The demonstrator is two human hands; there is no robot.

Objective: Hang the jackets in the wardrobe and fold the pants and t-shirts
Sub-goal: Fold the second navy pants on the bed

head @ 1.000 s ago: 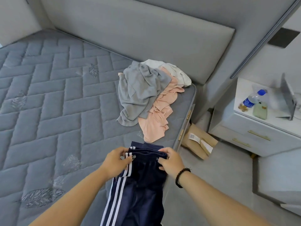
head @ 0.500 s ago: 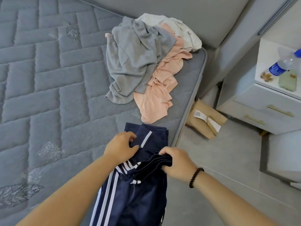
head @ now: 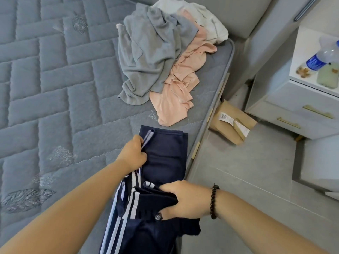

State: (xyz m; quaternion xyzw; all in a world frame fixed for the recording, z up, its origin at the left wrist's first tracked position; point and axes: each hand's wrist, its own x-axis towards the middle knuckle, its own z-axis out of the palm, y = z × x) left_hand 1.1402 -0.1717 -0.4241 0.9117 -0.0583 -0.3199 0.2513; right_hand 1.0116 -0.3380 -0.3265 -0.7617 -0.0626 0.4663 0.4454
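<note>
Where the quilted grey mattress (head: pixel 55 88) fills the left and centre of the frame, its stitched surface shows leaf-pattern patches at lower left and near the top. Left hand (head: pixel 133 155), at centre, lower half of frame: fingers curled, pinching a fold of the navy pants (head: pixel 165 158) at the white-striped edge; individual fingertips hidden in the cloth. The pants lie along the mattress's right edge, one folded end flat on the mattress above the left hand, the rest trailing down to the bottom edge of the frame, white side stripes visible at lower centre. Above the pants, upper centre: a crumpled grey garment (head: pixel 146 57) overlapping a peach garment (head: pixel 179 92) to its right; the peach hem lies just above the pants' folded end, contact cannot be told. A white garment (head: pixel 211 24) sits at the top of the pile against the grey headboard (head: pixel 247 15). Right hand (head: pixel 185 200), lower centre-right: fingers curled round a bunched section of the pants, thumb on top, gripping; a dark beaded bracelet (head: pixel 213 202) on the wrist. Right of the mattress edge, on the grey floor (head: pixel 238 180): a brown paper parcel (head: pixel 233 123) with white labels. Far right: a white nightstand (head: pixel 293 107) with gold drawer handles; on its top, a blue-labelled water bottle (head: pixel 322 55) lying down beside a pale green bottle (head: pixel 328 76).
</note>
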